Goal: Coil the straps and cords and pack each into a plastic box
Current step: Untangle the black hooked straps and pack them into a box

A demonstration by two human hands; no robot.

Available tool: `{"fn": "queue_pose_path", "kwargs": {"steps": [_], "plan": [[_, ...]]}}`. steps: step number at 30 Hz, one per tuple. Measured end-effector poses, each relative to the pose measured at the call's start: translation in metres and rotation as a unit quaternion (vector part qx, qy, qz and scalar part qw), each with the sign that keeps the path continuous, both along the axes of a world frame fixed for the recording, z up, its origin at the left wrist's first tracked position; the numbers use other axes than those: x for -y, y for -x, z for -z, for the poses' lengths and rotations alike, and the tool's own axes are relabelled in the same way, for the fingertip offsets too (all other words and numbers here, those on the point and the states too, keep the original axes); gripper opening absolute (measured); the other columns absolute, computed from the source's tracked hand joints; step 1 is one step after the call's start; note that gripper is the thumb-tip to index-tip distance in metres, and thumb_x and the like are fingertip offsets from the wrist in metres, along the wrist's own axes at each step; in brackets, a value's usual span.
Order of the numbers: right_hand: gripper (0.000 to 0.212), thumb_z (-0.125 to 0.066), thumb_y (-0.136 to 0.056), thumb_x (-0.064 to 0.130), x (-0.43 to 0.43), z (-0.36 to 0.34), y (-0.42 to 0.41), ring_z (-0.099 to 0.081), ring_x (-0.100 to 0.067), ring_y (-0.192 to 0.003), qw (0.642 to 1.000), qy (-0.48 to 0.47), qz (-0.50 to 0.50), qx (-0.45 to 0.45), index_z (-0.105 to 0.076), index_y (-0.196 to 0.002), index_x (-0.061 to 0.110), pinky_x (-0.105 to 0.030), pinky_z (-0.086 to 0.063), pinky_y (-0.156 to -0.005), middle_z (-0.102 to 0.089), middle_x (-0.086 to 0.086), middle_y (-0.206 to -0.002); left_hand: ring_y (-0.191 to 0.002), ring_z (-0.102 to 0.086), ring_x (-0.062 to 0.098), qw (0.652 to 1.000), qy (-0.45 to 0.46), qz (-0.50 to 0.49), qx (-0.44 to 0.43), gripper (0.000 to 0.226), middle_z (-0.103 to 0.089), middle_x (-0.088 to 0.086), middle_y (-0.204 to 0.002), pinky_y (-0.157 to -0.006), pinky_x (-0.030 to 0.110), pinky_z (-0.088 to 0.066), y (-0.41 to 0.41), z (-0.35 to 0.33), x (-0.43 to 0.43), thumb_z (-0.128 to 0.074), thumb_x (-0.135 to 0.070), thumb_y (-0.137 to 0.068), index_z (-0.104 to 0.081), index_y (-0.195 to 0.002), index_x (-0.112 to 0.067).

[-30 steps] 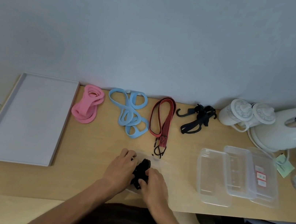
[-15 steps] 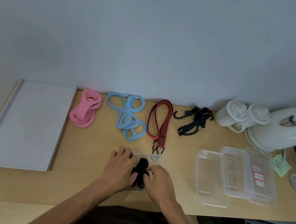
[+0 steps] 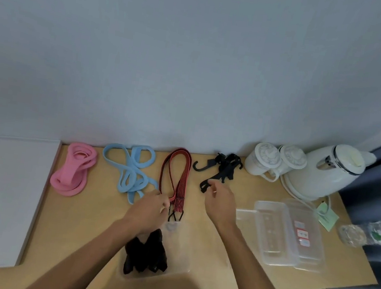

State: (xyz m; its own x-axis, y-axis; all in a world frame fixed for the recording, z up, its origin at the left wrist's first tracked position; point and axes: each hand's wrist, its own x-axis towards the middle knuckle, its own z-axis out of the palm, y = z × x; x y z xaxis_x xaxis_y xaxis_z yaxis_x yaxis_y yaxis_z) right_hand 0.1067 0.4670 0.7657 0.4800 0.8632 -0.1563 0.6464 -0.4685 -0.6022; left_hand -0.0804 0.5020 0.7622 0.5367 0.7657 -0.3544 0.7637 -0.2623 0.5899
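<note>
A coiled black strap [image 3: 146, 254] lies inside a clear plastic box [image 3: 180, 254] at the table's front edge, below my wrists. My left hand [image 3: 150, 210] has its fingertips curled round the lower left strand of the red-and-black bungee cord [image 3: 180, 182], just above its hooks. My right hand [image 3: 220, 203] hovers with loosely curled fingers and holds nothing, its fingertips beside the lower hook of the black hooked cord [image 3: 222, 171]. A pink strap [image 3: 73, 171] and a blue strap [image 3: 131, 172] lie loose further left.
A grey tray [image 3: 4, 190] fills the table's left end. Stacked clear plastic boxes [image 3: 289, 236] sit to the right, with two lidded mugs [image 3: 263, 160], a white kettle [image 3: 323, 171], a green note [image 3: 327, 215] and a bottle [image 3: 369, 233] behind and beside them.
Both hands left the black strap in its box and moved away from me: the left to the red-and-black bungee cord, the right towards the black hooked cord. The camera tilted.
</note>
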Motion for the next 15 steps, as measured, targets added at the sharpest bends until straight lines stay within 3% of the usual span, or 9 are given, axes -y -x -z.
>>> {"fn": "queue_pose_path", "kwargs": {"steps": [9, 12, 15], "plan": [[0.054, -0.041, -0.096, 0.02, -0.077, 0.026, -0.054, -0.017, -0.035, -0.141, 0.986, 0.142, -0.024, 0.088, -0.025, -0.148, 0.015, -0.043, -0.022, -0.112, -0.019, -0.016, -0.154, -0.09, -0.052, 0.012, 1.0, 0.031, 0.006, 0.002, 0.016, -0.051, -0.003, -0.098, -0.086, 0.031, -0.048, -0.025, -0.001, -0.022, -0.043, -0.014, -0.092, -0.059, -0.091, -0.017], [0.063, -0.047, -0.092, 0.018, -0.095, 0.037, -0.065, -0.019, -0.039, -0.137, 0.978, 0.172, -0.041, 0.113, -0.017, -0.148, 0.011, -0.046, -0.025, -0.112, -0.028, -0.018, -0.148, -0.089, -0.051, 0.012, 0.999, 0.038, 0.007, -0.002, 0.017, -0.051, -0.002, -0.099, -0.086, 0.031, -0.048, -0.028, 0.002, -0.028, -0.042, -0.014, -0.092, -0.059, -0.093, -0.016], [0.054, -0.054, -0.09, 0.015, -0.102, 0.048, -0.069, -0.031, -0.036, -0.129, 0.963, 0.208, -0.039, 0.169, -0.033, -0.138, 0.005, -0.042, -0.032, -0.106, -0.039, -0.018, -0.139, -0.091, -0.051, 0.012, 0.999, 0.04, 0.001, -0.003, 0.018, -0.051, -0.001, -0.103, -0.085, 0.029, -0.047, -0.03, 0.004, -0.035, -0.043, -0.016, -0.094, -0.059, -0.1, -0.014]]}}
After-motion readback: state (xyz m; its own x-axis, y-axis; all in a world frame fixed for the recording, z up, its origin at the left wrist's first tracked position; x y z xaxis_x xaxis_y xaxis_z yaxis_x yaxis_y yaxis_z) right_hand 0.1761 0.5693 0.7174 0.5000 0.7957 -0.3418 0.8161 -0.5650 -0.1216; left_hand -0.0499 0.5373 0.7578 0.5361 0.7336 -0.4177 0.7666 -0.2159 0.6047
